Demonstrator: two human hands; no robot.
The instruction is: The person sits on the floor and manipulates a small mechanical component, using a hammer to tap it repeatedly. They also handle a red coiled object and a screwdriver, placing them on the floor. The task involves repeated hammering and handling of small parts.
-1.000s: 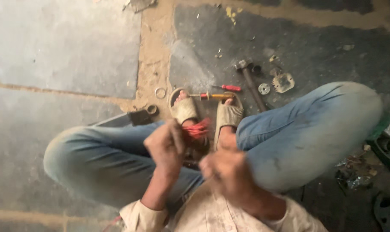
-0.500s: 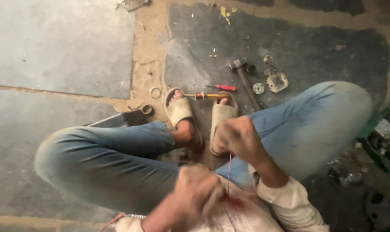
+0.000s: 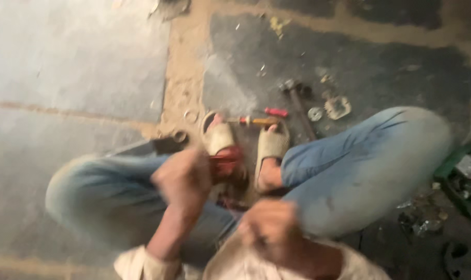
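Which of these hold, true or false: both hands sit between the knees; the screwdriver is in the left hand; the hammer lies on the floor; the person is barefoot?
1. Both hands are between the knees. True: left hand and right hand are both there, blurred.
2. The screwdriver is in the left hand. False: it lies on the floor by the sandals.
3. The hammer lies on the floor. True.
4. The person is barefoot. False: they wear beige sandals.

Blurred hands: left hand point(image 3: 186, 179) by red bundle point(image 3: 226, 162), right hand point(image 3: 269, 231) lower.
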